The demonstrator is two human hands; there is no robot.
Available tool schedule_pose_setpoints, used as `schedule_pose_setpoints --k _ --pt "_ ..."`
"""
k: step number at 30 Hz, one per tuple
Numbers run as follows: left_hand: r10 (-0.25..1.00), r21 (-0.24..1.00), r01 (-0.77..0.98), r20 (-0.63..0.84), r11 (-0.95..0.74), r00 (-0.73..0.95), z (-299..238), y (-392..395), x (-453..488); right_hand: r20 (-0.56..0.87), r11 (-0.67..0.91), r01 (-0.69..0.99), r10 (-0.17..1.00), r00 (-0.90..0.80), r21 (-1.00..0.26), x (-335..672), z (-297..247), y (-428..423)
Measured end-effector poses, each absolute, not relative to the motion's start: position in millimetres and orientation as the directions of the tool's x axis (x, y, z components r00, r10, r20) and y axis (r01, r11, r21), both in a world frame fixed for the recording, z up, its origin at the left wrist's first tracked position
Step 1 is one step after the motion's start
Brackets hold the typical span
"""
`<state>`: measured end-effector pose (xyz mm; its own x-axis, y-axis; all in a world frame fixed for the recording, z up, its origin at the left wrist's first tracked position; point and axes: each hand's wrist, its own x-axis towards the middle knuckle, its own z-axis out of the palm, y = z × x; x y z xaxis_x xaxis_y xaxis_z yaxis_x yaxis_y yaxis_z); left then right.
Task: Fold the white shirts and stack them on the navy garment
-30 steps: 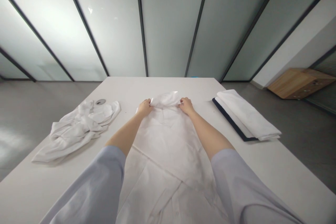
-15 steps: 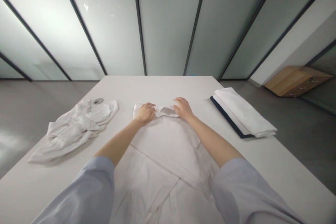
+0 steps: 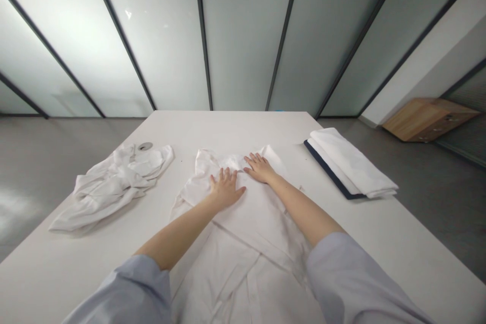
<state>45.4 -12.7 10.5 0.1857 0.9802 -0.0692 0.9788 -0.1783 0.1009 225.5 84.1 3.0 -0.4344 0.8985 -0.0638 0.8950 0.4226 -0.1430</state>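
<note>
1. From my remote seat I am watching a white garment (image 3: 243, 230) lying lengthwise on the white table (image 3: 235, 126), its near end running out of the bottom of my view between the two forearms.
2. My left hand (image 3: 226, 190) is lying flat on the garment just inside its far end, fingers spread, gripping nothing.
3. My right hand (image 3: 259, 167) is resting a little farther out, close to the bunched far edge (image 3: 237, 161) – fingers spread too, with no pinch that I am seeing.
4. I am judging the cloth light and soft: it is creasing freely along its left side and showing no stiffness of its own, so I am expecting it to sag wherever it is unsupported.
5. I am not counting it as fragile, but I am guessing that it is sliding easily on a smooth tabletop, so flat palms are suiting it better than a one-sided tug.
6. For a hold, I am favouring the two far corners, left (image 3: 203, 157) and right (image 3: 270, 154), thumb under and fingers over – a single pinch in the middle is likely gathering wrinkles around the diagonal seam (image 3: 239, 239).
</note>
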Motion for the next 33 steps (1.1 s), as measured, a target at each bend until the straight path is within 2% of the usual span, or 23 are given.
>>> schedule_pose_setpoints --k 2,7,11,14,18,22,26,29,33 --pt "0.979 0.105 0.982 -0.117 -0.156 0.168 3.3 -23.1 52.4 -0.039 0.398 0.905 0.912 -0.408 -0.151 226.6 8.6 80.6" --pt "0.983 0.088 0.986 -0.104 -0.144 0.153 -3.0 -4.6 45.7 0.035 0.392 0.911 0.92 -0.391 -0.129 236.7 21.7 44.3" --pt "0.98 0.101 0.979 -0.08 -0.176 0.184 4.8 28.5 35.3 -0.067 0.364 0.922 0.925 -0.375 -0.133 239.7 14.3 -6.7" --pt "0.987 0.123 0.98 0.022 -0.158 0.157 15.5 38.1 37.2 -0.153 0.32 0.939 0.929 -0.337 -0.126 235.8 1.5 -31.5" --pt "0.986 0.139 0.98 0.106 -0.145 0.131 30.1 20.3 47.5 -0.166 0.292 0.951 0.938 -0.306 -0.102 233.5 -3.7 -20.1" --pt "0.992 0.174 0.978 -0.018 -0.119 0.124 30.7 -13.8 48.1 -0.133 0.3 0.95 0.942 -0.31 -0.088 240.0 3.8 24.7" --pt "0.986 0.135 0.988 -0.135 -0.077 0.095 13.6 -33.0 36.7 -0.062 0.264 0.963 0.962 -0.268 -0.061 243.2 9.4 58.5" --pt "0.991 0.107 0.991 -0.097 -0.081 0.091 2.4 -28.3 29.3 0.012 0.239 0.97 0.971 -0.239 -0.05 239.2 10.1 56.8" --pt "0.993 0.11 0.989 -0.05 -0.098 0.104 2.5 -7.1 25.9 0.066 0.297 0.953 0.954 -0.293 -0.059 237.2 7.5 20.6"
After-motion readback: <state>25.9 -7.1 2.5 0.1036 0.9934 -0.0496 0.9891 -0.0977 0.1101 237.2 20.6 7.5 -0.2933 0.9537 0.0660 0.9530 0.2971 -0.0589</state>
